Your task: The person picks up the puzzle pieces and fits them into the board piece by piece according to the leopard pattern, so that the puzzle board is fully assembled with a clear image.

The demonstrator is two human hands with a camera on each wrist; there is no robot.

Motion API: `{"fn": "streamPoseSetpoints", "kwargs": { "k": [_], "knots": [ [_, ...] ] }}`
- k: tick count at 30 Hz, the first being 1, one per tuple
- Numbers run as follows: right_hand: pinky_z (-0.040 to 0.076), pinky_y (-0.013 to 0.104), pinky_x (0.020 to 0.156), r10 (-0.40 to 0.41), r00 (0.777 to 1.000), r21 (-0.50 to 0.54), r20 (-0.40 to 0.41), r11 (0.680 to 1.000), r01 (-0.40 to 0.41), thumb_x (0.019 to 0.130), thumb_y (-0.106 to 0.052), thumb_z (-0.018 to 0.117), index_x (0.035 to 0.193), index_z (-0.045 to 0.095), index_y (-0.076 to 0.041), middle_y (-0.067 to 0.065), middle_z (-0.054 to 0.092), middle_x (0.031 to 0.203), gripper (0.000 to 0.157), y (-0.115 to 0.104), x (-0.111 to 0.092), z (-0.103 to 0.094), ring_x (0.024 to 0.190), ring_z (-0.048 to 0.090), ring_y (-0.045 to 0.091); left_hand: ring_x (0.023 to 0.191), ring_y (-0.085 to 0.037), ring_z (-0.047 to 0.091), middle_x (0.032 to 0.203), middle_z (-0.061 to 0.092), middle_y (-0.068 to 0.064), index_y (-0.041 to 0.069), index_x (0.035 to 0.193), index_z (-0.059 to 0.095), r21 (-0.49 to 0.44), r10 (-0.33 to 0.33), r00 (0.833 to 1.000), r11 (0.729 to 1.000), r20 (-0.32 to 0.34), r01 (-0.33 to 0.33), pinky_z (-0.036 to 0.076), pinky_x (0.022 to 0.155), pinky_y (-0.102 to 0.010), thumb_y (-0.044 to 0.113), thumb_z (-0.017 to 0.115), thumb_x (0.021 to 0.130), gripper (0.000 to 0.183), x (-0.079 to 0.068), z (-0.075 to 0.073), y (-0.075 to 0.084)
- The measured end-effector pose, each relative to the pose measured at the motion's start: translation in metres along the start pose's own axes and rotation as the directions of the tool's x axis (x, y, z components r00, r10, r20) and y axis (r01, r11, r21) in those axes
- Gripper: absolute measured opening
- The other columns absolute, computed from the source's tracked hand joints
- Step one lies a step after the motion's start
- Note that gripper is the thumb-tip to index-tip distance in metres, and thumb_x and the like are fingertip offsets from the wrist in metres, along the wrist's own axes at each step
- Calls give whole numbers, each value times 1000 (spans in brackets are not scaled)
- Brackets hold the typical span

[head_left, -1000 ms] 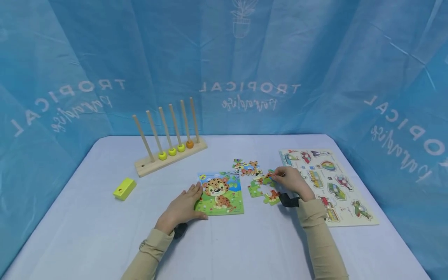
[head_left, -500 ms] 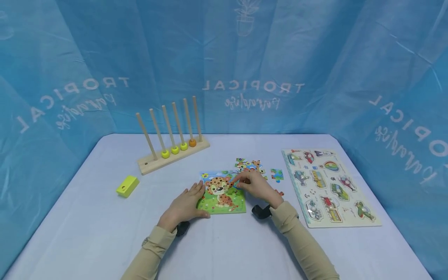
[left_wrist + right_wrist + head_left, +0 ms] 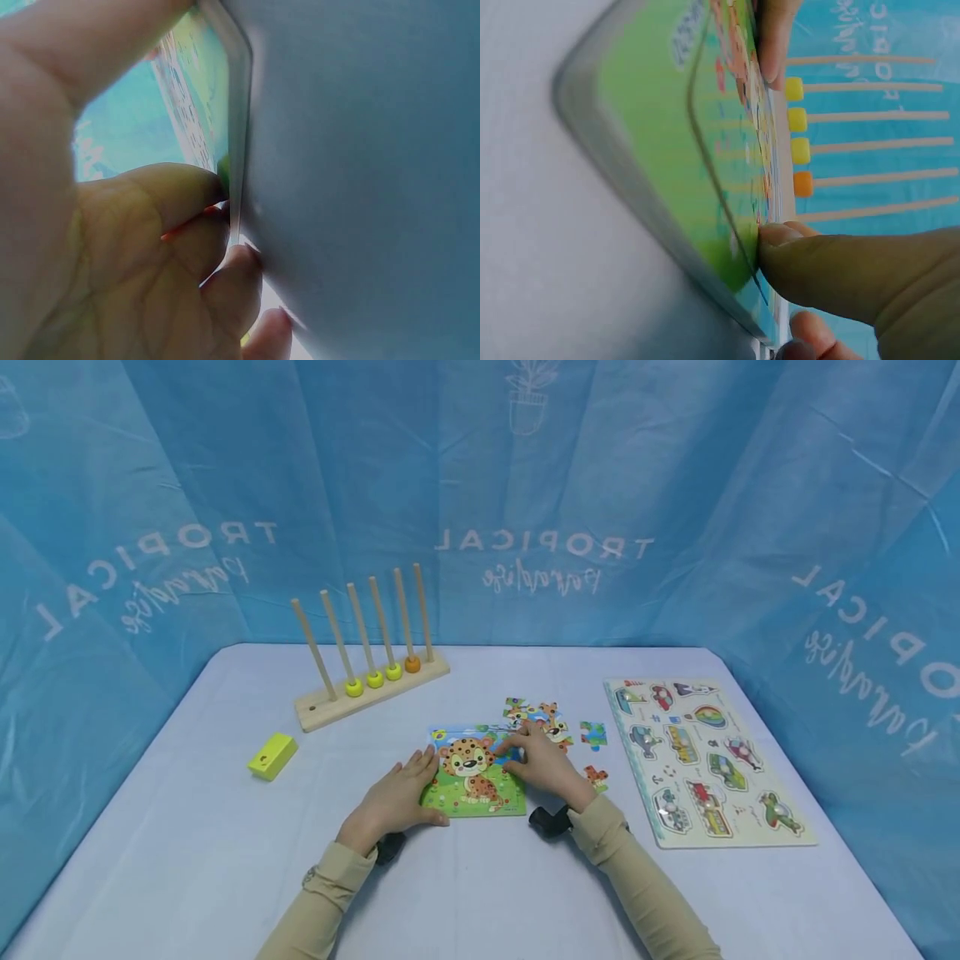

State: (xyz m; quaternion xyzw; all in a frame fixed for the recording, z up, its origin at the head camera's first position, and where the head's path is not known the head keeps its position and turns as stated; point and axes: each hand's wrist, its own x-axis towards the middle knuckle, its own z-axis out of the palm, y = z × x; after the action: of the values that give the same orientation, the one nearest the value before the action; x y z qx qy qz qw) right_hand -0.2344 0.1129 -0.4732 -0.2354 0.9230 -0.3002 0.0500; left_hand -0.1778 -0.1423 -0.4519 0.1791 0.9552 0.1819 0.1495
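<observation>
A square leopard jigsaw board [image 3: 472,803] lies mid-table. My left hand [image 3: 393,797] rests along its left side, fingers mostly straight and thumb near the lower left corner. In the left wrist view, the fingertips touch the board's edge [image 3: 238,135]. My right hand [image 3: 549,764] is over the upper right part of the picture, thumb and forefinger bent around a jigsaw piece there, largely hidden by the fingers. In the right wrist view the thumb [image 3: 817,274] presses onto the board [image 3: 660,150]. Several joined pieces [image 3: 551,718] lie just behind this hand.
Loose pieces lie to the right, a blue-green one [image 3: 593,734] and a spotted one [image 3: 596,777]. A knobbed vehicle puzzle [image 3: 738,802] is at right. Back left stand a wooden peg stand [image 3: 330,714] with beads and a yellow block [image 3: 273,756].
My right hand has moved left from the loose pieces onto the jigsaw board, then shifted only slightly. The left hand stays at the board's left side. The view has shifted a little.
</observation>
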Motion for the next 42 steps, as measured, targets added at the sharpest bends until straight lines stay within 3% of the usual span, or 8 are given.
{"fn": "streamPoseSetpoints", "kwargs": {
  "k": [8,13,18,23,30,35,39,42],
  "knots": [
    [43,30,63,9,1000,69,20,998,-10,87,-14,73,113,67,-16,13,49,115,26,2,-1,-5,72,45,16,149,-38,18,160,18,-19,-3,150,27,-4,3,1000,1000,-3,-3,19,121,-55,46,75,79,99,-1,-1,-1],
    [50,36,74,72,997,138,1,988,-71,86,-11,73,122,63,-11,22,38,136,37,20,-3,-23,99,53,30,149,-38,18,161,18,-19,-3,151,26,-2,5,1000,1000,6,-5,19,121,-55,46,75,79,99,0,0,-1],
    [48,55,94,183,979,214,-92,964,-160,90,-8,66,131,56,-6,26,26,148,42,50,-10,-51,129,40,47,149,-38,18,161,18,-19,-3,150,27,5,5,1000,1000,6,-5,20,121,-55,47,75,79,99,-1,-1,0],
    [42,62,100,242,964,152,-107,963,-225,90,-3,64,139,49,-3,30,25,151,51,79,-23,-69,135,31,52,148,-39,18,161,18,-19,-3,150,28,5,7,1000,1000,1,-7,20,121,-56,46,75,79,98,-2,-2,0],
    [43,60,102,224,970,44,-94,974,-220,86,-3,69,138,50,0,30,50,134,56,91,-28,-74,124,48,46,149,-38,18,161,18,-19,-3,150,28,4,6,1000,1000,0,-6,20,121,-55,46,75,80,97,-1,-1,1],
    [43,59,97,305,943,10,-133,952,-306,83,-7,73,135,53,-1,31,55,129,56,85,-27,-76,117,51,46,148,-39,18,160,19,-19,-3,150,28,-5,8,1000,1000,-3,-8,20,121,-56,46,75,79,98,-1,-1,1],
    [49,41,70,380,913,66,-152,925,-374,83,-9,73,128,57,-2,30,60,116,48,82,-26,-77,84,57,34,148,-39,19,160,19,-19,-3,150,29,3,9,1000,1000,-6,-9,21,121,-56,46,76,79,98,-1,0,0],
    [38,31,54,380,911,104,-158,924,-367,88,-12,69,127,58,-4,26,62,102,41,82,-27,-77,61,45,21,148,-38,19,161,19,-18,-2,150,28,6,6,1000,1000,-7,-6,21,121,-55,46,75,79,98,0,1,-1]
  ]
}}
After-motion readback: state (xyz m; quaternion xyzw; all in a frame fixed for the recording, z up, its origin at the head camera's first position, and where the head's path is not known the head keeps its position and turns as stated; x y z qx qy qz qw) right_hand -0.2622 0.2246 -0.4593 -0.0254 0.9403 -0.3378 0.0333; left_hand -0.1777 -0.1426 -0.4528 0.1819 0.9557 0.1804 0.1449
